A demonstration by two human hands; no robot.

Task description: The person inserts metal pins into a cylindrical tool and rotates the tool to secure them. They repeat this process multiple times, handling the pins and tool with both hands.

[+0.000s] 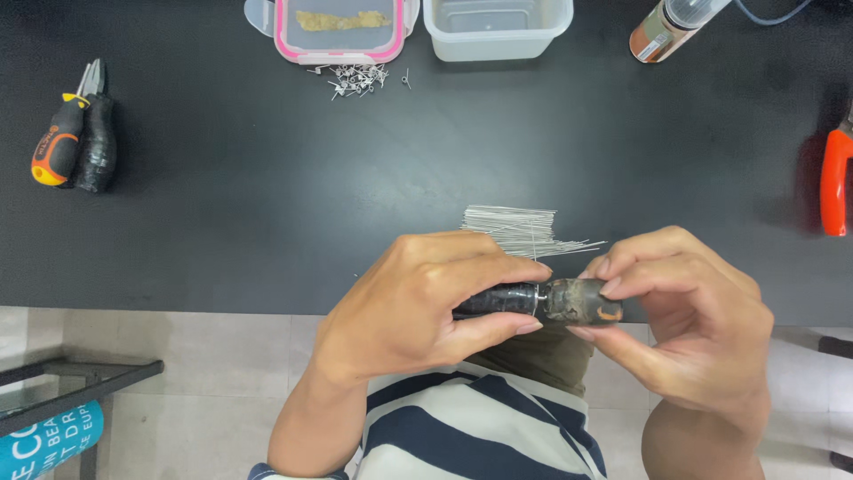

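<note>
Left hand (418,311) pinches the black rod (493,300); right hand (689,329) closes its grip on the worn tool (582,300); both at six o'clock over the bench (267,196) edge; best kept aligned, steady; wires (515,229) lie at twelve.

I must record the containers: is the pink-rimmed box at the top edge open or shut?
Shut. The pink-rimmed box has its clear lid on, side clips folded down; a yellowish lump shows through.
</note>
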